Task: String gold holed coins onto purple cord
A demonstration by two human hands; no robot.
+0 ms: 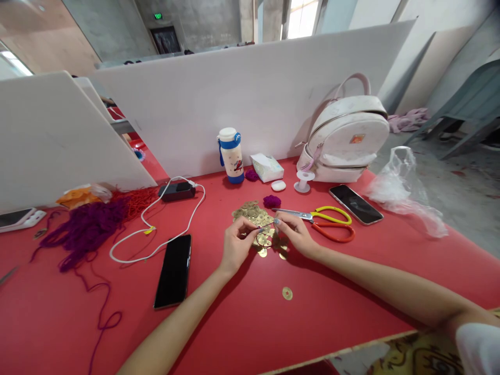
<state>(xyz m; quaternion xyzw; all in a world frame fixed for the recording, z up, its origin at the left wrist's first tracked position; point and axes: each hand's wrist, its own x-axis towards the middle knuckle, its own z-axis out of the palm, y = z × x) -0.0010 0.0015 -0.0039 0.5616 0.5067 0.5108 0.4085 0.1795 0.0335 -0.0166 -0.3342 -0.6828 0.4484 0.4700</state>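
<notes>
Both hands meet over a heap of brass-coloured coins (250, 212), some with a square hole. My left hand (236, 244) pinches a thin dark cord (267, 225) between thumb and fingers. The cord's other part is gripped by my right hand (297, 237), thumb against fingertip. A loop of it hangs below the fingers, just over the coins. Whether a coin is threaded on it I cannot tell. One loose coin (285, 297) lies nearer to me on the red table (351, 307). Scissors (310, 216) with yellow and red handles lie right of my right hand.
A phone (173, 272) and white cable (146, 258) lie left, with purple yarn (91, 226) beyond. Behind the coins are a purple yarn ball (272, 201), spool (303, 183) and bottle (231, 156). A backpack (344, 138), phone (355, 204) and plastic bag (406, 192) are right.
</notes>
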